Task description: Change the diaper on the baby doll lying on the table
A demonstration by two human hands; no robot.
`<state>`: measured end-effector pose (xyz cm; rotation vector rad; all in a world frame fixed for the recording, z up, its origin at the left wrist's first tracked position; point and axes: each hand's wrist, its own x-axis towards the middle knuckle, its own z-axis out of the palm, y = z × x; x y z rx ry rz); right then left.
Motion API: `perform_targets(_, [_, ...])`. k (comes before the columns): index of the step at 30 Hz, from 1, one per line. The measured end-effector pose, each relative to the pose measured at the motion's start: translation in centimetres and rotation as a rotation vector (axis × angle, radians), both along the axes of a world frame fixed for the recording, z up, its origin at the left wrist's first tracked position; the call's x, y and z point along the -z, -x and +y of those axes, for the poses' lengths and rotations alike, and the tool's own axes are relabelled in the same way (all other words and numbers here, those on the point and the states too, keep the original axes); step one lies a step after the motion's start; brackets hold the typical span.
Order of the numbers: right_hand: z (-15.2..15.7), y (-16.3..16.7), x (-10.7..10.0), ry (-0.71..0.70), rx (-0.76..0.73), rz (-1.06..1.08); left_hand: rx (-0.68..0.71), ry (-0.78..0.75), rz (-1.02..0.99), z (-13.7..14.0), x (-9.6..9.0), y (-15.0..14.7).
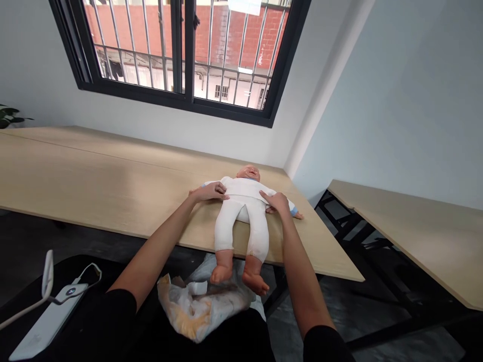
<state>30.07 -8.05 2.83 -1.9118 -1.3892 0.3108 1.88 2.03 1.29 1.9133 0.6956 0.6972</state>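
A baby doll [247, 188] in a white long-sleeved top with blue cuffs and white trousers [225, 221] lies on its back on the wooden table [151, 196]. Its head points to the window and its bare feet hang over the near edge. My left hand [213, 192] is closed at the doll's left-of-view side, fingers on the hem of the top. Across from it, my right hand [277, 201] holds the other side of the hem, thumb on top and fingers curled underneath.
A crumpled plastic bag [204, 306] with something yellowish rests on my lap below the doll's feet. At lower left lies a white power bank [53, 317] with a cable. Another table [415, 221] stands to the right. A barred window [188, 55] is ahead.
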Motion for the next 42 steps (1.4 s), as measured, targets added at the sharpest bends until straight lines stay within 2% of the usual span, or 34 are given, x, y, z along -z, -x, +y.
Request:
perform_targets(5, [0.6, 1.2, 0.5, -0.075, 0.002, 0.053, -0.075, -0.029, -0.103, -0.4, 0.9, -1.2])
perform_targets(10, [0.8, 1.8, 0.7, -0.104, -0.114, 0.134, -0.164, -0.046, -0.190, -0.1, 1.5, -1.6])
perform_targets(13, [0.7, 1.5, 0.8, -0.122, -0.201, 0.198, -0.158, -0.024, -0.207, 0.1, 1.5, -1.4])
perform_targets(16, [0.9, 1.3, 1.1, -0.144, -0.228, 0.221, -0.135, 0.002, -0.212, 0.4, 1.7, -1.3])
perform_targets(20, [1.7, 1.5, 2.2, -0.164, -0.186, 0.168, -0.136, -0.001, -0.208, 0.6, 2.4, -1.6])
perform_targets(25, [2.1, 1.7, 3.1, -0.193, -0.183, 0.115, -0.176, -0.085, -0.167, 0.7, 2.9, -2.2])
perform_targets(34, [2.0, 1.5, 3.5, -0.196, -0.206, -0.088, -0.267, -0.239, -0.080, -0.1, 2.8, -3.2])
perform_targets(42, [2.0, 1.9, 3.8, -0.234, -0.182, -0.108, -0.350, -0.350, -0.013, -0.6, 2.8, -3.3])
